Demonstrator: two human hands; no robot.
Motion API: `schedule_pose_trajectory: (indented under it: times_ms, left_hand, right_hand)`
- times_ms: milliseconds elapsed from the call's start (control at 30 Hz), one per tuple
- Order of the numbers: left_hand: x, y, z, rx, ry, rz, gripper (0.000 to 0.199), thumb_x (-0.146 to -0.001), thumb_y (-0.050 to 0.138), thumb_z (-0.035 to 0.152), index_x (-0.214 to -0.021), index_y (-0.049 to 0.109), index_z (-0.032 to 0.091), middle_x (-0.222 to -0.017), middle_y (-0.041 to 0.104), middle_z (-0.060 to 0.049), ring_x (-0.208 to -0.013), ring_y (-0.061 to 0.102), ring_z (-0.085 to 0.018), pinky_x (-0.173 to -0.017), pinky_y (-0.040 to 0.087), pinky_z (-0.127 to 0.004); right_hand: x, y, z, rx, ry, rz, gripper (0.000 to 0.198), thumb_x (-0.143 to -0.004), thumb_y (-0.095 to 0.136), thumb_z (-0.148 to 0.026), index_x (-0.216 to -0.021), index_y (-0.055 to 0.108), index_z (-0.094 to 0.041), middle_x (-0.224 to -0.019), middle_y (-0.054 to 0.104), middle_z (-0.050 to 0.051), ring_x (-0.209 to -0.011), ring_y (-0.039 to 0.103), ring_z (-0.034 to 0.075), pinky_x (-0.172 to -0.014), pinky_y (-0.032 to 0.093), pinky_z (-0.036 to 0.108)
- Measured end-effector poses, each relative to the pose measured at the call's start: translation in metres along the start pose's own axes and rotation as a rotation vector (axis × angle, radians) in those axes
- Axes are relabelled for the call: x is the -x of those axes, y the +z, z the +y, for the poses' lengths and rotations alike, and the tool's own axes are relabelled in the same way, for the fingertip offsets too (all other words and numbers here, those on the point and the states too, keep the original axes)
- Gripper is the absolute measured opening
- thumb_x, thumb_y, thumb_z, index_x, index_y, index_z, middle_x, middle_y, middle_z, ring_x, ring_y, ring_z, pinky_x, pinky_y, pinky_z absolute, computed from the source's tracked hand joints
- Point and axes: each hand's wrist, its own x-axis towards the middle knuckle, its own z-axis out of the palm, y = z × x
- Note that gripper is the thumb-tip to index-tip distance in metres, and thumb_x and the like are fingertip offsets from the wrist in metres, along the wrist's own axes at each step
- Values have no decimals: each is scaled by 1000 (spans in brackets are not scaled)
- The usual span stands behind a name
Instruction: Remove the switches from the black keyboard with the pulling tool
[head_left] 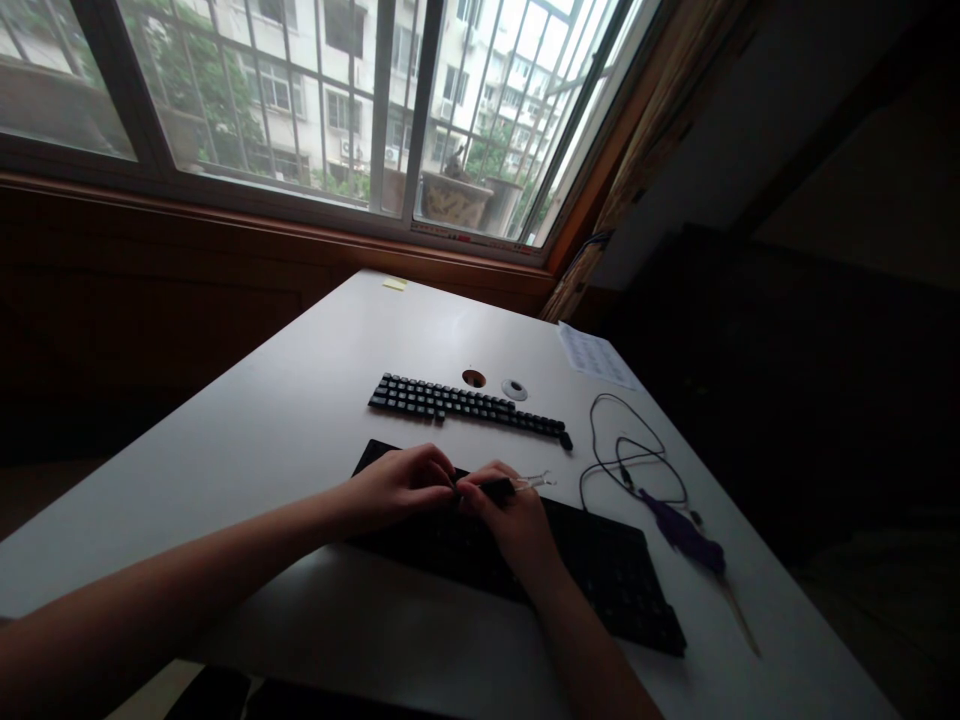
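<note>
A black keyboard [611, 565] lies slantwise on the white table, under both hands. Above its left half, my left hand [405, 485] is closed in a pinch, its fingertips meeting those of the other hand. What it pinches is too small and dark to make out. My right hand [521, 520] is closed around a keycap puller [498, 488] with a black handle; its thin wire prongs point right, away from the left hand. Beyond the keyboard, several removed black keycaps [457, 400] are laid out in rows, with a larger one [566, 441] at the right end.
A dark cable [634, 455] lies looped on the right, beside a purple duster-like thing [686, 535] with a pale handle. Farther back are a round cable hole [473, 379], its grey cover [514, 390], printed paper [596, 357] and a yellow note [395, 284]. A barred window stands behind.
</note>
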Motion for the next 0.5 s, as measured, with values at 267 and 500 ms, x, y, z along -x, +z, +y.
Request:
schedule_pose_trajectory:
  times_ms: [267, 500]
  left_hand:
    - [-2, -3, 1, 372, -182, -57, 35, -85, 69, 37, -110, 58, 16, -99, 70, -8, -82, 67, -16, -77, 51, -32]
    - [-3, -7, -6, 500, -239, -97, 38, -81, 74, 31, -113, 57, 16, -100, 70, -8, -82, 66, -15, -80, 49, -32]
  right_hand:
    - [2, 1, 3, -112, 6, -6, 13, -86, 69, -35, -84, 74, -23, -81, 63, 1, -75, 63, 17, -69, 50, 29]
    - [3, 2, -2, -132, -3, 8, 7, -84, 72, -31, -86, 76, -25, -82, 64, 0, -77, 63, 16, -73, 51, 29]
